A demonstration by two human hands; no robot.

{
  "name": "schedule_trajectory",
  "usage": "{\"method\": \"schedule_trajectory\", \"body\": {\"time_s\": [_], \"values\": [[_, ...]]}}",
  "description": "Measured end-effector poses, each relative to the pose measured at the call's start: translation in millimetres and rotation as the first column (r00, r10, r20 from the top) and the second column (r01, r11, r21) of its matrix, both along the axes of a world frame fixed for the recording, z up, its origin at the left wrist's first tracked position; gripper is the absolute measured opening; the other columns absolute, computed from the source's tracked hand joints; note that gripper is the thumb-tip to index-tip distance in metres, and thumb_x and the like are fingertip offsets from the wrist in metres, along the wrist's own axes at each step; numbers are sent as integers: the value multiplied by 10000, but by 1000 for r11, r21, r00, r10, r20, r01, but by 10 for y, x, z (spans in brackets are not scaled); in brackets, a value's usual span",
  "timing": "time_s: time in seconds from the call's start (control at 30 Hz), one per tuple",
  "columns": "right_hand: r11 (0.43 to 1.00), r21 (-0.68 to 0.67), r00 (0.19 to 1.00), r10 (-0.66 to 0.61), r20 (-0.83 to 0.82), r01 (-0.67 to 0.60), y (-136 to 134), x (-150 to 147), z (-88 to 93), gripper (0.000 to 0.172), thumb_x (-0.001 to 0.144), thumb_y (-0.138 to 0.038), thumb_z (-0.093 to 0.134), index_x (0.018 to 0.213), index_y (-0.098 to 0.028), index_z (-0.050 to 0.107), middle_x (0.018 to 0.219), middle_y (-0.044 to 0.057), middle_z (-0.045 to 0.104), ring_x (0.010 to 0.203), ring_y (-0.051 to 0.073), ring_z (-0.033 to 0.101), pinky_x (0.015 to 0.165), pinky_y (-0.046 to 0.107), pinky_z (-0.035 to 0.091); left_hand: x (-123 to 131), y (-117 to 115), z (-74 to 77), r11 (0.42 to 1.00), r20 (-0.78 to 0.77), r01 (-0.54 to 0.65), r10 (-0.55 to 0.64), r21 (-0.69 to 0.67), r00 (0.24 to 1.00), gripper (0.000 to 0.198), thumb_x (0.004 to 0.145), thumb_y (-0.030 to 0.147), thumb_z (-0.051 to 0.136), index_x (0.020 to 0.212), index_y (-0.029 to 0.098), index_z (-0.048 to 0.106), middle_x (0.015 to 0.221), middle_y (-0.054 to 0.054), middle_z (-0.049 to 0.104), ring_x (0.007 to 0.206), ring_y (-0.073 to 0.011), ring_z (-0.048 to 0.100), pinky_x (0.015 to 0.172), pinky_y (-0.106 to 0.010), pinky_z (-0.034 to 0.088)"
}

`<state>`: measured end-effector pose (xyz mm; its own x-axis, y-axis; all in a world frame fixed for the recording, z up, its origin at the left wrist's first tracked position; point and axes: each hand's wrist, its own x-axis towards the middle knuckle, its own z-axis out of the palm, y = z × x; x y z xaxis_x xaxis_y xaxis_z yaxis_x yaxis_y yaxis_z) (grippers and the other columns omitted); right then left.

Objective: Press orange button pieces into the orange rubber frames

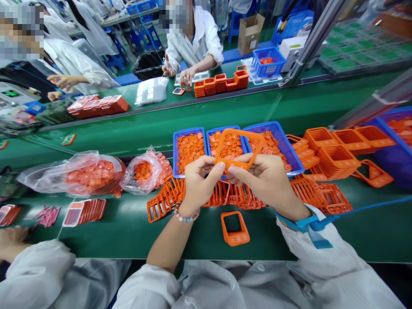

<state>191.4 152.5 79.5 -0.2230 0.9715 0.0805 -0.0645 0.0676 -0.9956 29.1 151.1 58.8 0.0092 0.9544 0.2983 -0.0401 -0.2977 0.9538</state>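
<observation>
Between my two hands an orange plastic frame is held up, its rectangular opening facing me. My left hand pinches its lower left corner, with the thumb in front. The lower right part is gripped by my right hand, whose thumb lies along the bottom bar. Whether a small piece is also between the fingers cannot be made out. Below my hands a single orange frame lies flat on the green bench. A row of similar frames leans behind my wrists, partly hidden by them.
Blue bins of small orange pieces stand behind my hands. Stacked orange frames are at right, bagged orange parts at left. A blue wrist strap cord runs right. A neighbour's hand rests at far left; another person works across the belt.
</observation>
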Motion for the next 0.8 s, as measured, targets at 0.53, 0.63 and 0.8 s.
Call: {"method": "schedule_trajectory", "body": {"time_s": [0.53,0.63,0.8], "values": [[976,191,972,-141,187,105,-46,-140,-153,329,862,-457,707,996,-157,730,811,61,760,661,188,733,585,287,616,-93,-85,61,960,-484,-106,225,260,845,387,1012,423,488,697,201,455,542,54,487,455,-79,427,483,-239,295],[860,477,847,-384,368,183,-66,-66,-83,597,859,-408,718,1387,-180,560,1293,153,668,1164,319,668,856,440,620,-71,-70,46,972,-494,-90,189,217,849,414,1010,420,493,667,204,412,512,67,435,445,-77,388,482,-245,280],[673,726,644,-495,583,-140,-171,128,41,592,894,-230,645,1462,-240,478,1493,160,474,1381,361,470,1081,564,461,-76,-111,114,977,-489,174,-90,128,868,471,1014,461,475,630,190,434,509,56,447,454,-71,394,472,-236,287]]}}
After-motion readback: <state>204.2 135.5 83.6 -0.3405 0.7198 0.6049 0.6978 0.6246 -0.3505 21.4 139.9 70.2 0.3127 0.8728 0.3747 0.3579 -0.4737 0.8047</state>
